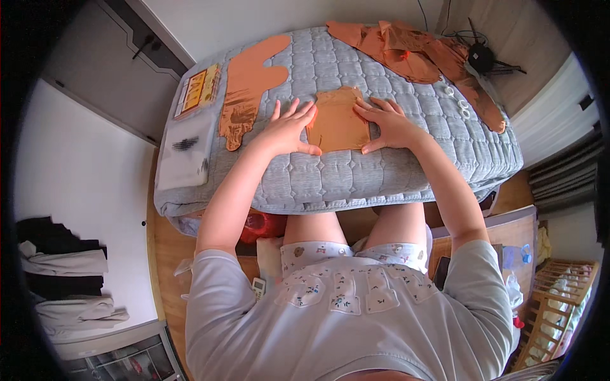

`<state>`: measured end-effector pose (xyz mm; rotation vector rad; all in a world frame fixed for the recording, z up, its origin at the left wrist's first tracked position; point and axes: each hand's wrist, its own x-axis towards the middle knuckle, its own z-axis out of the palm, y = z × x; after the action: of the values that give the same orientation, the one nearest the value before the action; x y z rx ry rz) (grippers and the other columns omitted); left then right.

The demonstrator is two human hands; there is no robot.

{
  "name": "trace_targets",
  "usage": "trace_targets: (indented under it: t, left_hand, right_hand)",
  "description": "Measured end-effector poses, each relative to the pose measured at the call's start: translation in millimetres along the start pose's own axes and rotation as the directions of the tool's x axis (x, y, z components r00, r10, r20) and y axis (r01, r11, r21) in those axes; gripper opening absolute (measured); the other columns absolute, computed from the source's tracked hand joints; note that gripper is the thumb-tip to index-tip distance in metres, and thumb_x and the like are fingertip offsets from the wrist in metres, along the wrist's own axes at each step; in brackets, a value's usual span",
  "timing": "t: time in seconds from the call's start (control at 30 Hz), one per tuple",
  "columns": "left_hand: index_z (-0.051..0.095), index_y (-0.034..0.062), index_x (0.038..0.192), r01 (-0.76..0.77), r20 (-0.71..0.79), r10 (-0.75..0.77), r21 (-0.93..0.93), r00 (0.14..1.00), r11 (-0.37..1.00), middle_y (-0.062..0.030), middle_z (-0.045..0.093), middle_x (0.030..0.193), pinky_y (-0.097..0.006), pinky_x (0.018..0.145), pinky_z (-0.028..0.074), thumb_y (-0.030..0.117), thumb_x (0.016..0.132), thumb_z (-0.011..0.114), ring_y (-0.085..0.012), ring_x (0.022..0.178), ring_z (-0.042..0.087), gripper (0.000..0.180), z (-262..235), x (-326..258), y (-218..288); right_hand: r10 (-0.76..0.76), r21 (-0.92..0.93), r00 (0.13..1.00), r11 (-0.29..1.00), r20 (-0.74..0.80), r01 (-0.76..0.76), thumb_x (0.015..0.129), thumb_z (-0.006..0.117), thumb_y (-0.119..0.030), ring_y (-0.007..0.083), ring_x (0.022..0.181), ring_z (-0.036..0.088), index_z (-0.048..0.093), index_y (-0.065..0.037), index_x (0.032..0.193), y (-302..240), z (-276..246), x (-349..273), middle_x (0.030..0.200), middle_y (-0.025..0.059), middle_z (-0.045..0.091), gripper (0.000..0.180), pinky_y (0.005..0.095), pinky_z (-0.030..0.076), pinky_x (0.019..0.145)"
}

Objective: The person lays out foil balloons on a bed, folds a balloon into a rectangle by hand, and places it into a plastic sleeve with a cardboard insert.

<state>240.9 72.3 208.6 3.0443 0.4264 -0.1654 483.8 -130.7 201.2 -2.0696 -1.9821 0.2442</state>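
Note:
A folded, roughly square piece of copper-coloured foil, like a deflated foil balloon, lies on the grey quilted mattress in front of me. My left hand rests at its left edge, fingers spread and thumb at the near corner. At the opposite edge my right hand mirrors it, fingers stretched out and thumb near the other corner. Both hands touch the foil's sides without gripping it. Farther left, a larger flat foil balloon with a rounded, lobed outline is spread out. The undersides of my fingers are hidden.
Crumpled copper foil covers the back right, with white rings beside it. A black device stands at the far right corner. Along the left edge lie a picture package and a clear plastic bag. A wooden crib-like rack stands right.

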Motion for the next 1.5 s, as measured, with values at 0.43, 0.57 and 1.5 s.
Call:
trace_targets:
  t: [0.43,0.57,1.5]
  left_hand:
    - [0.013,0.0016,0.163,0.079,0.094,-0.076,-0.021,0.993,0.997,-0.0168,0.012,0.171,-0.058,0.126,0.001,0.081,0.063,0.076,-0.0329,0.159,0.006,0.142,-4.6,0.9,1.6]
    - [0.011,0.0008,0.163,0.090,0.124,-0.085,-0.032,0.989,0.995,-0.0178,0.010,0.171,-0.059,0.126,0.000,0.078,0.064,0.077,-0.0334,0.159,0.004,0.142,-0.6,-20.1,14.1]
    - [0.054,0.0085,0.146,-0.287,-0.368,0.169,-0.292,0.914,0.912,-0.0140,0.056,0.148,-0.041,0.103,0.052,0.022,0.096,0.067,-0.0305,0.133,0.056,0.054,-0.2,-72.3,98.9]
  right_hand:
    - [0.020,0.029,1.000,0.999,-0.015,-0.020,0.054,0.091,-0.058,0.0328,0.151,0.028,0.046,-0.022,0.155,-2.5,-2.3,-0.3,0.162,0.0022,0.040,0.116,0.0522,0.016,0.123]
    - [0.002,0.006,1.000,1.000,0.017,-0.002,0.054,0.091,-0.060,0.0336,0.150,0.029,0.048,-0.020,0.154,-19.1,-2.7,-20.5,0.161,0.0035,0.042,0.115,0.0541,0.016,0.123]
    - [-0.286,-0.159,0.923,0.955,-0.256,0.252,0.087,0.074,-0.027,0.0278,0.111,0.064,0.066,-0.013,0.126,-29.6,4.4,-60.8,0.113,0.0073,0.072,0.042,0.0478,0.041,0.107]
